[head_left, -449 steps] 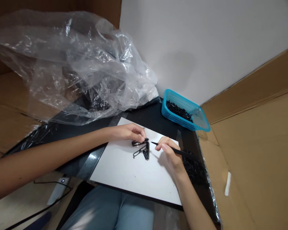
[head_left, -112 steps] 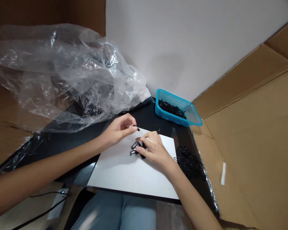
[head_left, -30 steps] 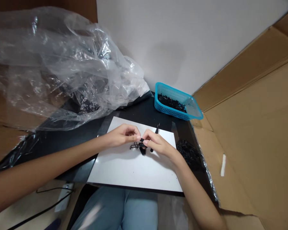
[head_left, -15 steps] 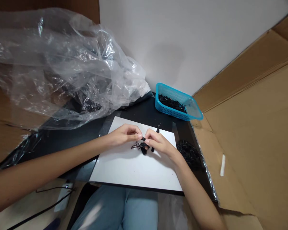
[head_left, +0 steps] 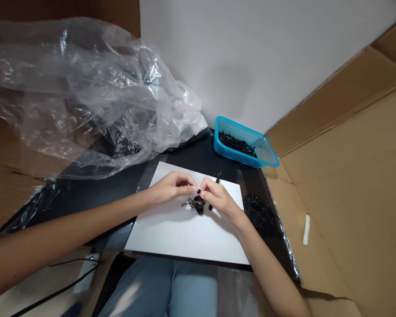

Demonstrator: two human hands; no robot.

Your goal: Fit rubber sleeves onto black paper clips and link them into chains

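Observation:
Over a white board (head_left: pixel 181 233), my left hand (head_left: pixel 176 186) and my right hand (head_left: pixel 216 193) meet fingertip to fingertip. Both pinch a small black part (head_left: pixel 199 191) whose exact kind is too small to make out. Just below it hangs or lies a black piece with thin looped cord (head_left: pixel 199 205); whether it joins the pinched part I cannot tell. Beside my right fingers, partly hidden by them, a slim black pen-like tool (head_left: pixel 218 177) with a thin metal tip lies on the board.
A blue mesh basket (head_left: pixel 264 154) holding many small black pieces stands at the back right. On the right edge of the black table (head_left: pixel 181 158) sits a heap of black cords (head_left: pixel 262 215). Crumpled clear plastic (head_left: pixel 119 101) fills the back left. Cardboard walls (head_left: pixel 356 167) rise on the right.
My hands stay nearly in place, with the fingertips slightly shifted around the black part. The corded piece below shows more of itself now. The view has tilted a little.

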